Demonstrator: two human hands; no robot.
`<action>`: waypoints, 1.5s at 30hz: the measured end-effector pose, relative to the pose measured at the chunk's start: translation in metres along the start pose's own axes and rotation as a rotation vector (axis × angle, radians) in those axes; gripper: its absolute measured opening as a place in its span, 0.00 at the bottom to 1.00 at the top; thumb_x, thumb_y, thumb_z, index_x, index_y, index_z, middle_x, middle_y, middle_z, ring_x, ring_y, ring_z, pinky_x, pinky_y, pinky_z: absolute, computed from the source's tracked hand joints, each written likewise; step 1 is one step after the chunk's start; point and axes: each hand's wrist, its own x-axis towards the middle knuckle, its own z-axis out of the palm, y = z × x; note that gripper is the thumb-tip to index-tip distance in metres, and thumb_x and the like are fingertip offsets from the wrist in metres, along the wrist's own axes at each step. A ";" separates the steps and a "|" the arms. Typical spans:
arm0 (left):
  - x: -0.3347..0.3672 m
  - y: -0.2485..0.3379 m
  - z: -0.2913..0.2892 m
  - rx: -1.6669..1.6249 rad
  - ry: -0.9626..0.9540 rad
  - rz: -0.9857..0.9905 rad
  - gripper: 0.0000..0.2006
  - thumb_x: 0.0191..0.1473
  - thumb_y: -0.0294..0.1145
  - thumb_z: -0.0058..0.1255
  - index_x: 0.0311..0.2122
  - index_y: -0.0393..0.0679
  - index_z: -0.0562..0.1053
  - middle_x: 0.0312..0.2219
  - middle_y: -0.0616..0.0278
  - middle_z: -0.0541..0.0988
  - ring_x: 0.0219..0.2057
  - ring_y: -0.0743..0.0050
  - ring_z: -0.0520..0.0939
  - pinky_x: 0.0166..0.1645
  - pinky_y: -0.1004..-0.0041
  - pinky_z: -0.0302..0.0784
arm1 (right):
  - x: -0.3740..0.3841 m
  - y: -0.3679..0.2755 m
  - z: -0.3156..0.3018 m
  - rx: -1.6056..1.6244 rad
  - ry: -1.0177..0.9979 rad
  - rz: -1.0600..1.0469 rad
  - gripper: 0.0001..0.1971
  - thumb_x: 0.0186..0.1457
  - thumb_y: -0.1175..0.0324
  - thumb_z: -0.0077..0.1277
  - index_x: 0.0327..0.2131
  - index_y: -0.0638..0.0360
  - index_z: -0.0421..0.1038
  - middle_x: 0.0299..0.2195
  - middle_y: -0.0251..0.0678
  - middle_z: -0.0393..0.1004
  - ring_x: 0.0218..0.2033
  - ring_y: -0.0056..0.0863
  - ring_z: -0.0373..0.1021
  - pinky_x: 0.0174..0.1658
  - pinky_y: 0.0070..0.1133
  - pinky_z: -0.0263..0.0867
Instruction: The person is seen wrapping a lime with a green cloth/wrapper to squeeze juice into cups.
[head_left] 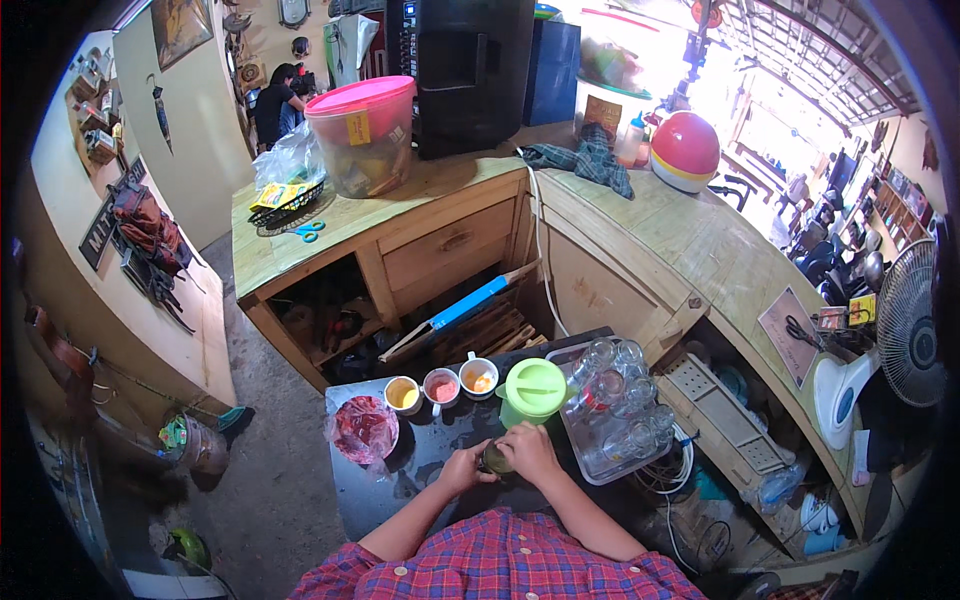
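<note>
Both of my hands are closed round a small dark green, rounded thing [495, 459] over the dark low table [440, 490]; its kind is too small and covered to tell. My left hand [464, 470] grips its left side, and my right hand [530, 450] holds it from the right and top. Just beyond my right hand stands a green pitcher with a light green lid [535, 387]. Left of the pitcher is a row of white cups: one with orange pieces [479, 377], one with pink contents [441, 388], one with yellow contents [403, 396].
At the table's left lies a plastic-lined bowl with red contents [364, 430]. On the right, a clear tray [610, 468] holds several glass mugs. A wooden counter [430, 205] wraps round the far side, carrying a pink-lidded tub [362, 140] and a helmet [685, 150]. A fan [907, 325] stands far right.
</note>
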 end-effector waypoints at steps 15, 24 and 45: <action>0.002 -0.007 0.002 0.008 0.005 -0.007 0.43 0.31 0.41 0.70 0.57 0.47 0.66 0.36 0.46 0.79 0.40 0.49 0.80 0.42 0.60 0.75 | -0.001 -0.001 -0.001 -0.066 -0.040 0.088 0.08 0.44 0.65 0.57 0.24 0.58 0.78 0.23 0.40 0.75 0.30 0.39 0.72 0.36 0.32 0.66; 0.001 -0.012 0.004 -0.006 0.021 -0.008 0.43 0.31 0.40 0.70 0.57 0.47 0.65 0.37 0.46 0.78 0.40 0.49 0.80 0.42 0.60 0.75 | -0.001 -0.009 -0.003 -0.141 -0.185 0.202 0.08 0.44 0.65 0.57 0.23 0.59 0.78 0.23 0.41 0.76 0.28 0.40 0.71 0.34 0.33 0.66; -0.001 0.004 -0.004 0.033 -0.003 -0.029 0.43 0.32 0.40 0.70 0.58 0.46 0.64 0.36 0.45 0.78 0.39 0.48 0.80 0.42 0.60 0.75 | -0.001 -0.003 -0.001 -0.156 -0.087 0.103 0.06 0.44 0.64 0.57 0.22 0.55 0.79 0.23 0.37 0.76 0.30 0.36 0.71 0.34 0.34 0.64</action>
